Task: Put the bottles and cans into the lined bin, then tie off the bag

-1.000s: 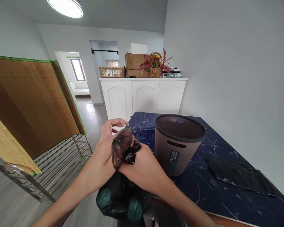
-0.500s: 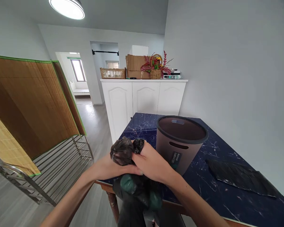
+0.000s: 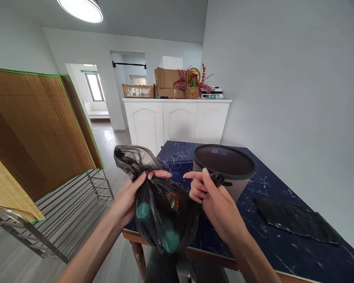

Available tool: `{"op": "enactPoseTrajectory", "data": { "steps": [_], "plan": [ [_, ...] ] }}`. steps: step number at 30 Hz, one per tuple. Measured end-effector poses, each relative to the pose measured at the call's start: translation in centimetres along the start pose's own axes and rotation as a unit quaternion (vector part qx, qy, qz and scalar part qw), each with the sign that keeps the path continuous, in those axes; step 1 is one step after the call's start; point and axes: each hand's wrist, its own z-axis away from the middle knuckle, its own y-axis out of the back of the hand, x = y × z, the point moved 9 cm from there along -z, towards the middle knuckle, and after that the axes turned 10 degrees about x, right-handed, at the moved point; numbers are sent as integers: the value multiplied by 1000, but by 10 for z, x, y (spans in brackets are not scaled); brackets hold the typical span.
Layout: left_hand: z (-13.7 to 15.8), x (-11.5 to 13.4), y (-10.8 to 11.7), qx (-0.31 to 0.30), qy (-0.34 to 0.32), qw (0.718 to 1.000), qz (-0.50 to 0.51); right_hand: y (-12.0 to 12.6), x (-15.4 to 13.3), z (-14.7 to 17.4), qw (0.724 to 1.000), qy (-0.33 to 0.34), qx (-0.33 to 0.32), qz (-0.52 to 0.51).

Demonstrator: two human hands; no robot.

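Observation:
A thin black garbage bag (image 3: 153, 220) hangs in front of me at the table's near edge. Through its film show two green objects and the end of a drink can (image 3: 171, 200). My left hand (image 3: 135, 192) pinches one side of the bag's neck, with a loose flap of film sticking up above the thumb. My right hand (image 3: 209, 192) grips the other side of the mouth, a dark bunched end poking out beside its thumb; its index finger points left. Behind the right hand stands an upright brown garbage bin (image 3: 242, 182) with a black rim.
The blue marbled table (image 3: 271, 243) carries a flat folded black bag (image 3: 297, 220) on the right. A metal rack (image 3: 73, 204) with a bamboo screen (image 3: 41, 129) stands at left. Behind the table is a white cabinet (image 3: 179, 122) with boxes and a flower basket (image 3: 192, 92).
My hands were together at the bag's bunched top. They have moved apart, left and right, spreading the neck, and the bag has risen so its contents show.

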Motion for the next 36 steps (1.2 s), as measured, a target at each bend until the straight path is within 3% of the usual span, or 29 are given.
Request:
{"op": "enactPoseTrajectory", "data": {
  "steps": [5, 10, 19, 24, 29, 33, 36],
  "plan": [
    [5, 7, -29, -72, 25, 981, 177, 3, -11, 7, 990, 9, -22, -138],
    [9, 15, -33, -50, 21, 959, 278, 7, -19, 11, 987, 29, -46, -154],
    [6, 23, -28, -32, -1, 939, 343, 18, -19, 9, 984, 43, -30, -171],
    [7, 26, -31, -37, -18, 954, 296, 21, -22, 8, 984, 55, -21, -169],
    [6, 27, -45, -68, -64, 992, 80, -9, -25, -4, 985, 29, -82, -149],
    [8, 21, -56, -89, -74, 992, -48, -37, -12, -15, 991, -12, -133, -8],
    [10, 19, -54, -71, -58, 995, -42, -51, -5, -13, 979, -2, -167, 116]
  ]
}}
